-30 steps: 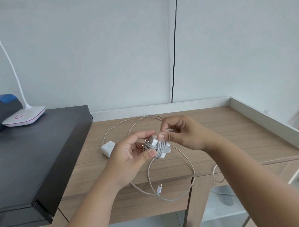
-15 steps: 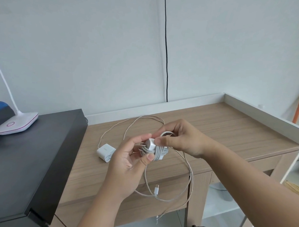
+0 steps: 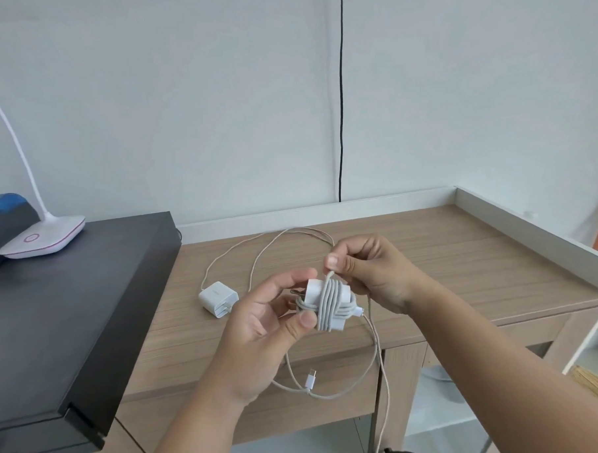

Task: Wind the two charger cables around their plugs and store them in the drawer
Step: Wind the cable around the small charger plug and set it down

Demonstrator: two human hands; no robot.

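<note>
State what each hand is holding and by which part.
The left hand holds the charger plug by its prong end, between thumb and fingers. The right hand pinches the cable just above the plug's wound turns.

The 2 charger plugs, one held (image 3: pixel 326 304) and one lying (image 3: pixel 218 297), are white, their cables (image 3: pixel 375 359) pale beige. The desk (image 3: pixel 460 267) is light wood-grain, the cabinet (image 3: pixel 64 318) black, the lamp base (image 3: pixel 43 237) white with pink trim.

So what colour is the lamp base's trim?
Pink trim on the white lamp base, in the head view.
</note>
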